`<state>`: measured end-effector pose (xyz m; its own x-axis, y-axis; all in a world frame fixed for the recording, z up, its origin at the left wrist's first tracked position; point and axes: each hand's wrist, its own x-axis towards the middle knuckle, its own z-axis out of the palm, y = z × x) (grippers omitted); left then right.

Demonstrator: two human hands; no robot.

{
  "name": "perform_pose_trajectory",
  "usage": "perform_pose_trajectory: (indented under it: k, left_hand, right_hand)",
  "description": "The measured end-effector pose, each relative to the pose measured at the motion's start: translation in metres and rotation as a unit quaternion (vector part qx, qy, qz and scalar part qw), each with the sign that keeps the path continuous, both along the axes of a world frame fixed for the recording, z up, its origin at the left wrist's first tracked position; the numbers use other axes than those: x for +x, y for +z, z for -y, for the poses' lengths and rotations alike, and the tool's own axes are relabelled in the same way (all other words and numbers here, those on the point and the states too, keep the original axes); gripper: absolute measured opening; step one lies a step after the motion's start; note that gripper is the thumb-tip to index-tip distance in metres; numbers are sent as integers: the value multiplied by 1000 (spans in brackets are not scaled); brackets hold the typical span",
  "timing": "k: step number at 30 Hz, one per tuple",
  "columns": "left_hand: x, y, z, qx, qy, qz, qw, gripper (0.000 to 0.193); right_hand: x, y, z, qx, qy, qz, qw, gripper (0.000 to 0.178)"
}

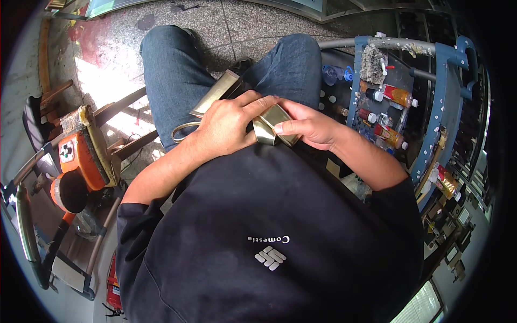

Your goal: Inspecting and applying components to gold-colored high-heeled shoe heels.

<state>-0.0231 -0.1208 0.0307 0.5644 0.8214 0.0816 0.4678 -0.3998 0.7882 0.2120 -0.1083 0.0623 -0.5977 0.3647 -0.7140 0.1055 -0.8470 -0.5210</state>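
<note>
A shiny gold item (276, 123) with flat, box-like faces lies across my lap; its kind is not plain. My right hand (315, 128) grips its right part, thumb on the front face and fingers around the far side. Over its middle rests my left hand (230, 123), closed on it with fingers bent toward the right. Beyond my left knuckles juts a long gold block-shaped part (216, 95). A thin gold loop (184, 129) sticks out beside my left wrist. My hands cover much of the middle, so how these parts join is hidden.
On my left stands an orange machine (86, 161) on a frame. To my right, a blue-framed rack (439, 107) carries several bottles (397, 96) lying along it. My jeans-clad knees (169, 59) rise ahead above the speckled floor (242, 24). A red extinguisher (113, 285) is at lower left.
</note>
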Motion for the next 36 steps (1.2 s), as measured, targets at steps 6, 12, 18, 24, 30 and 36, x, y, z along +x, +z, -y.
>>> perform_pose_trajectory:
  k: [6, 12, 18, 24, 30, 36]
  left_hand:
    - [1, 2, -5, -7, 6, -27, 1000, 62]
    - [-7, 21, -28, -30, 66, 54, 996, 62]
    - [-4, 32, -57, -107, 189, 230, 949, 59]
    - [23, 2, -56, -136, 230, 323, 908, 57]
    - [38, -10, -57, -182, 249, 328, 893, 57]
    - [44, -18, -62, -223, 262, 321, 883, 54]
  right_hand:
    - [-1, -3, -1, 19, -24, -1, 1000, 63]
    - [-3, 34, -40, 105, -6, -34, 994, 68]
    - [-3, 63, -55, 284, -96, -59, 952, 74]
    - [-2, 47, -56, 296, -145, -27, 944, 77]
    - [2, 26, -55, 311, -187, 17, 932, 68]
    - [3, 17, -59, 293, -206, 41, 933, 58]
